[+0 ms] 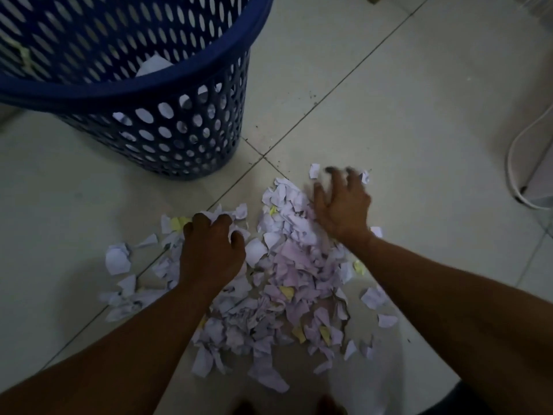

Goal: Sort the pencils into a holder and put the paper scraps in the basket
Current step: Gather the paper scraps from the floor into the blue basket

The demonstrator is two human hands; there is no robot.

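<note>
Scrap heap — blue basket near

Single head-mounted wide-angle view, aimed steeply downward at the floor from close range; basket occupies the upper left of the frame.

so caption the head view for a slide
Left hand and right hand gather paper scraps on tiled floor beside blue perforated basket.

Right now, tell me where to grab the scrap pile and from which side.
Grip the pile at its thick middle band, scooping low along the floor from both sides, palms inward. It is loose, flat and wide, so a pinch from above would likely lift only a few pieces. The left hand and right hand flank its far end.
</note>
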